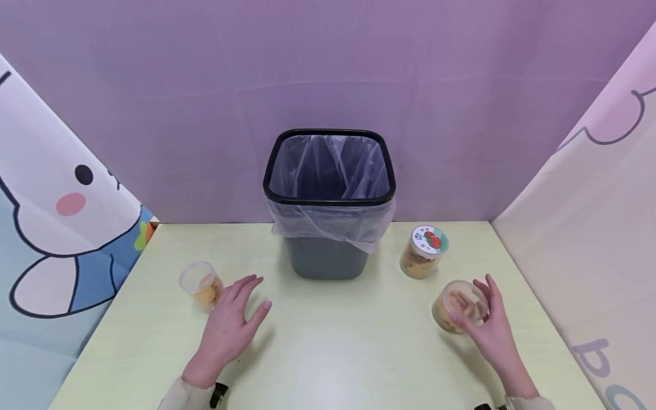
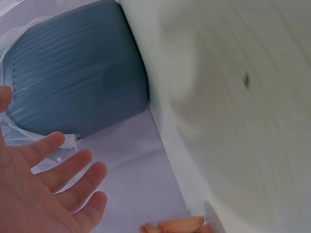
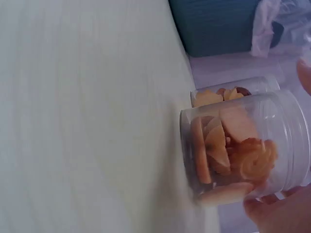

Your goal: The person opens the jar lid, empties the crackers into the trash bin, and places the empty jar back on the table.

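At the right, a clear plastic jar of cookies [image 1: 451,310] stands on the table, its contents showing through the wall. My right hand [image 1: 489,333] grips it near the rim, thumb on the near left side and fingers on the right. The right wrist view shows the same jar [image 3: 238,145] close up, with flower-shaped and flat cookies inside. My left hand [image 1: 230,322] hovers over the table, fingers spread and holding nothing. Just beyond its fingers stands another clear cookie jar [image 1: 205,287], partly covered by the hand.
A grey bin [image 1: 328,259] with a black rim and clear liner stands at the back centre of the table [image 1: 328,341]. Right of it is a third cookie jar [image 1: 419,265] with a strawberry-printed lid. Purple cloth [image 1: 328,68] hangs behind.
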### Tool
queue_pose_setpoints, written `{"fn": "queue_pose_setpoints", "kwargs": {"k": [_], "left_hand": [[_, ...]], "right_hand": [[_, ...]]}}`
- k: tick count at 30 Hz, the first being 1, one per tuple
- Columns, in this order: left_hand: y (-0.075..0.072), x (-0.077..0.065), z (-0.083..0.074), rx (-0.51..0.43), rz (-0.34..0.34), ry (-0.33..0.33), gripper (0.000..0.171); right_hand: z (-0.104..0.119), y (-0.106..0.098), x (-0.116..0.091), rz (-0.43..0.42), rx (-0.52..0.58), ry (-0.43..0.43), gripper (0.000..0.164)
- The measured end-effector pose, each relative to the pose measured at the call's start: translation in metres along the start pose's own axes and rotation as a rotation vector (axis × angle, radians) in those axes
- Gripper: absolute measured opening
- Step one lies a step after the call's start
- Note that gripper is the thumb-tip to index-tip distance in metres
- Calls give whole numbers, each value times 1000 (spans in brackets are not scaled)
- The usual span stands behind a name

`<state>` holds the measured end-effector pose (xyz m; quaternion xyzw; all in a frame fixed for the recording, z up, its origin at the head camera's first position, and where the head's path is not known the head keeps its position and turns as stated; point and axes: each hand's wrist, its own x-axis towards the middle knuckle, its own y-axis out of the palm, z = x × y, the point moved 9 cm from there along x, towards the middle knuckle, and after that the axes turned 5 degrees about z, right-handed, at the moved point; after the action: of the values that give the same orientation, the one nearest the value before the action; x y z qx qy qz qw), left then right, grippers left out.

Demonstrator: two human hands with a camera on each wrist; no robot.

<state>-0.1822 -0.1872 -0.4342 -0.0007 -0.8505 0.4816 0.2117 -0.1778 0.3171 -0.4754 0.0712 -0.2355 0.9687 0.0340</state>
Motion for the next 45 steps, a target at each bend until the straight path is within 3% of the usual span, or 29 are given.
{"fn": "queue_pose_setpoints", "kwargs": {"k": [5, 9, 17, 23, 36, 45], "left_hand": [[5, 0, 2, -104, 36, -27, 48], [11, 0, 5, -212, 68, -63, 46], [19, -2, 10, -358, 101, -120, 42], [24, -3, 12, -415, 120, -131, 41], [29, -2, 4, -406, 139, -53, 42], [35, -1, -7, -448, 175, 8, 47]], "right_hand": [[-19, 6, -4, 88, 81, 134, 125], [-27, 8, -6, 115, 100, 172, 126], [-24, 10, -4, 82, 96, 147, 107], [-14, 22, -4, 99, 75, 116, 105], [7, 65, -4, 182, 60, 45, 102], [25, 106, -7, 260, 88, -64, 103]]}}
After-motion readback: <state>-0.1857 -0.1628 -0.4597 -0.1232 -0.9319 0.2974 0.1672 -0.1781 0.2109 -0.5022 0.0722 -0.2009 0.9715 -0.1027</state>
